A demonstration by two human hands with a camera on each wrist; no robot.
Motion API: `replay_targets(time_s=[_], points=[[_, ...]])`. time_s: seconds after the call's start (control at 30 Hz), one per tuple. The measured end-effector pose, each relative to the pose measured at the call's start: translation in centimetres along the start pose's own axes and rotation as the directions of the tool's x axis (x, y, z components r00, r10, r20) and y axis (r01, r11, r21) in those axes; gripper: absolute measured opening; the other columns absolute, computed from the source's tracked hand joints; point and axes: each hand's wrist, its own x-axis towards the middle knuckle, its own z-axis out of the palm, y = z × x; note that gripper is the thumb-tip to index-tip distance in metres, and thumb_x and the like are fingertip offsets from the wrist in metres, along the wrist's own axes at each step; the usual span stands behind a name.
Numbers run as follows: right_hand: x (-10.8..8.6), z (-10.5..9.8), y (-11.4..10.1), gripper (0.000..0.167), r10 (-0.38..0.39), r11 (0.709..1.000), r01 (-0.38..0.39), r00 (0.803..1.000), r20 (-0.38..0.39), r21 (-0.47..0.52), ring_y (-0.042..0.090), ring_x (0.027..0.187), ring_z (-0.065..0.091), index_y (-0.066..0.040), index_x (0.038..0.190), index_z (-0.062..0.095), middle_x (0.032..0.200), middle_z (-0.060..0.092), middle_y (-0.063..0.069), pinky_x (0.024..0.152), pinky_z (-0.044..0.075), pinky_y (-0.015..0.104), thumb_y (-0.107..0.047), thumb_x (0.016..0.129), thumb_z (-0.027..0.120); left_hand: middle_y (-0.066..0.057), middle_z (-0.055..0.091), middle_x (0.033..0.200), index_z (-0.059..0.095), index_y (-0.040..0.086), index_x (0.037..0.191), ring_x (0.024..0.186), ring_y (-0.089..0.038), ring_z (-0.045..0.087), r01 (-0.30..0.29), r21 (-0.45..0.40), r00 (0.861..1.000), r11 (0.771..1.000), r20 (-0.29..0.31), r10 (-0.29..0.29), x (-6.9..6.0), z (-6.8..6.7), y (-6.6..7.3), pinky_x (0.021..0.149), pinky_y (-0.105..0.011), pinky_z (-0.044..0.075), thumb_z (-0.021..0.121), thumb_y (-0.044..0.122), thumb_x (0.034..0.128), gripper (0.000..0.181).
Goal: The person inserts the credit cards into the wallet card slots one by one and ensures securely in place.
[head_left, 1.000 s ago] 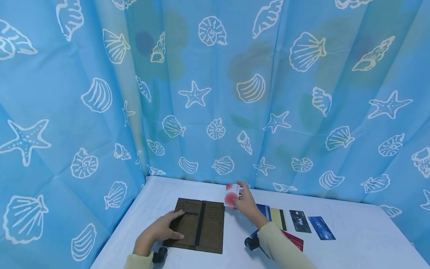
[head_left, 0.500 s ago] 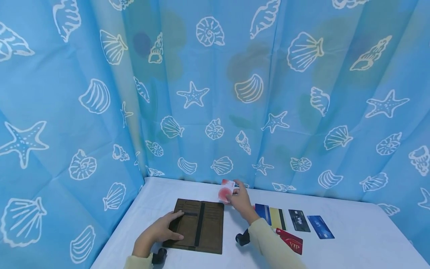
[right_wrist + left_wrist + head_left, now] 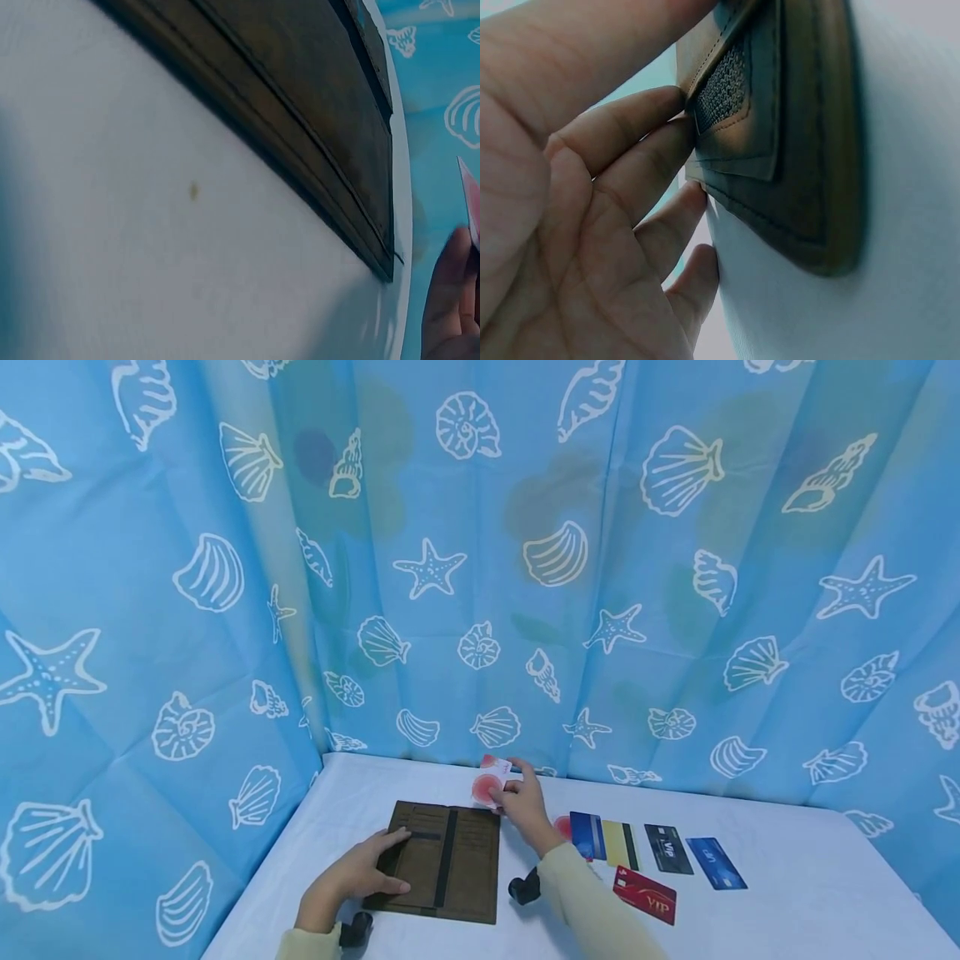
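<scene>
A brown wallet [image 3: 475, 881] lies spread flat on the white table, a black strap running down its middle. My left hand [image 3: 362, 870] rests at its left edge, fingers fairly straight; in the left wrist view several fingertips [image 3: 676, 101] touch the wallet's edge near a mesh window. Beyond the wallet's upper right corner, my right hand [image 3: 527, 810] pinches a white card with a pink-red circle [image 3: 486, 787] between thumb and fingers. Only a sliver of that card [image 3: 472, 196] shows in the right wrist view, at the right edge.
Right of the wallet lie a red VIP card [image 3: 645, 895], a blue card [image 3: 587, 835], a yellow card with a dark stripe [image 3: 621, 846], a black VIP card [image 3: 669, 849] and another blue card [image 3: 717, 863]. A pink card [image 3: 562, 827] is partly hidden. Blue shell-patterned curtain [image 3: 450, 610] hangs behind.
My right hand has moved left with the pinched card, toward the wallet's upper right corner. More of the red VIP card has come into sight. The left hand and wallet stay put.
</scene>
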Motion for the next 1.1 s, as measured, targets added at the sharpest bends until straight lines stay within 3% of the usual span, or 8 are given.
replay_targets(time_s=[0.57,0.9,1.1], points=[[0.2,3.0,-0.6,0.062,-0.005,0.996,-0.003,0.997,0.081,0.093,0.021,0.08,0.065,-0.009,0.144,0.035,0.102,0.057,0.017,0.066,0.062,0.029,-0.001,0.091,0.067,-0.023,0.041,0.152,0.052,0.018,0.144,0.14,-0.049,0.036,0.01,-0.004,1.0,1.0,0.01,-0.01,0.4,-0.1,-0.4,0.106,-0.07,0.036,0.088,0.029,0.0715,0.082],[-0.4,4.5,-1.0,0.058,-0.034,0.996,0.021,0.99,0.138,0.091,0.021,0.077,0.065,-0.007,0.141,0.035,0.098,0.058,0.018,0.067,0.062,0.03,0.002,0.092,0.064,-0.023,0.041,0.152,0.052,0.018,0.144,0.139,-0.05,0.036,0.008,0.002,1.0,1.0,0.019,-0.008,0.5,0.0,-0.3,0.105,-0.07,0.036,0.088,0.029,0.0725,0.081],[-0.7,5.4,-0.9,0.055,-0.032,0.999,0.025,0.989,0.147,0.047,0.02,0.078,0.064,-0.008,0.139,0.038,0.099,0.059,0.016,0.069,0.062,0.027,-0.004,0.092,0.067,-0.023,0.041,0.152,0.052,0.018,0.144,0.139,-0.05,0.037,0.0,0.014,1.0,1.0,0.022,0.0,0.5,-0.2,-0.5,0.105,-0.071,0.037,0.088,0.029,0.0726,0.08]])
